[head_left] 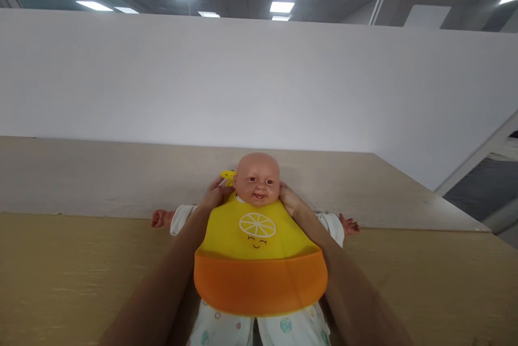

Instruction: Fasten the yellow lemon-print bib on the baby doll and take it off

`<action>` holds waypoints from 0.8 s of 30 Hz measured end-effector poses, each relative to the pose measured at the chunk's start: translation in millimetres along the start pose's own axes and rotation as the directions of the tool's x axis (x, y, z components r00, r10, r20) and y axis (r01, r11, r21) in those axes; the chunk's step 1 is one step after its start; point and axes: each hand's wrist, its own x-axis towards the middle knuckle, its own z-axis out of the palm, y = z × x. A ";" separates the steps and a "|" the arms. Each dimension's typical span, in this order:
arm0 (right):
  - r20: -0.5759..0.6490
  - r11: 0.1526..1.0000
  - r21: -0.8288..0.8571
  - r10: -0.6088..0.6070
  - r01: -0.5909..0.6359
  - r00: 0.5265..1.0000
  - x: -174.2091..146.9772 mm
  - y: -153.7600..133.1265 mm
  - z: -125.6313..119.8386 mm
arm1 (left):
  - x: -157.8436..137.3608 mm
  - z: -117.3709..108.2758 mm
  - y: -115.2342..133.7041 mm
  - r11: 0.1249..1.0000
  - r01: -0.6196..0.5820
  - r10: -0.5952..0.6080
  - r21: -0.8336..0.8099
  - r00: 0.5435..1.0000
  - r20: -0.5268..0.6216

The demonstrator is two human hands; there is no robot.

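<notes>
The lemon-print bib (243,249) runs neck-to-lap down the baby doll's (258,168) front, between both hands; the left hand (217,195) grasps its strap (227,174), the right hand (290,200) (fingertips hidden, grip unclear) opposite, similarly near.

We have room over the tan wood-grain tabletop (73,281) outside both our bare forearms (168,276). The bald baby doll's (258,170) outstretched white-sleeved arms (181,218) block low sideways passes; beyond its head, a smooth white upright panel (243,81) stops us.
</notes>
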 end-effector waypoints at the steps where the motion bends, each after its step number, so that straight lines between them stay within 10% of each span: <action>1: 0.008 1.000 0.000 0.002 -0.002 1.000 -0.1 -0.3 0.0 | -0.1 0.4 -0.3 1.000 0.004 -0.004 0.003 1.000 0.004; 13: 0.012 0.999 0.004 -0.035 0.035 0.999 -2.4 -2.9 3.5 | -8.0 13.1 10.6 0.996 0.091 -0.093 0.024 0.989 0.111; 24: -0.009 0.999 -0.018 -0.028 0.028 1.000 -1.8 -1.1 5.4 | -3.8 10.0 4.4 0.996 0.071 -0.070 0.054 0.997 -0.017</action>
